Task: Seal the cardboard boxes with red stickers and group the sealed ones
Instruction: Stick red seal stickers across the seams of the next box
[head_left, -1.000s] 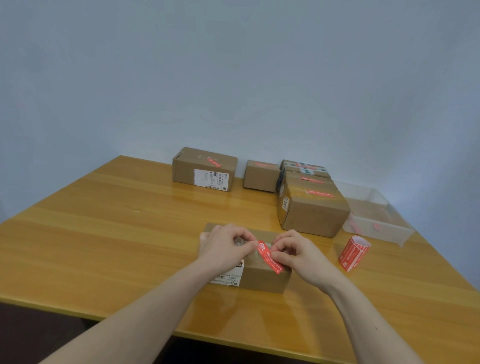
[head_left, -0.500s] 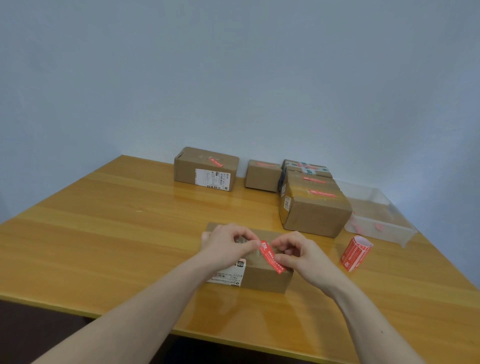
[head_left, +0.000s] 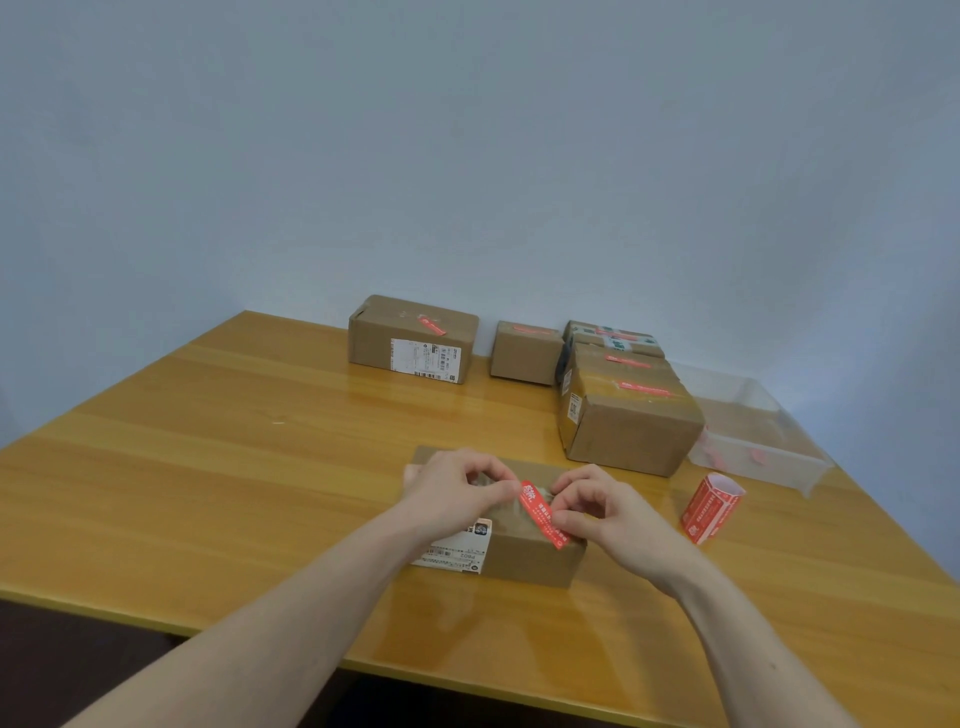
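Note:
A small cardboard box (head_left: 524, 553) with a white label on its front lies near the table's front edge. A red sticker (head_left: 540, 512) lies slantwise over its top. My left hand (head_left: 457, 491) pinches the sticker's upper end, its fingers curled over the box top. My right hand (head_left: 608, 512) pinches the sticker's lower part with thumb and forefinger. Behind, several boxes with red stickers stand together: a wide one (head_left: 413, 338), a small one (head_left: 524, 351), a big one (head_left: 628, 415) and one behind it (head_left: 613, 335).
A roll of red stickers (head_left: 709, 509) stands to the right of my right hand. A clear plastic tray (head_left: 753, 441) with some red scraps lies at the far right. The wooden table (head_left: 208, 467) ends close in front of me, and a pale wall stands behind.
Both hands stay on the near box with the sticker. The right thumb has shifted slightly along the sticker; the view has drifted a little.

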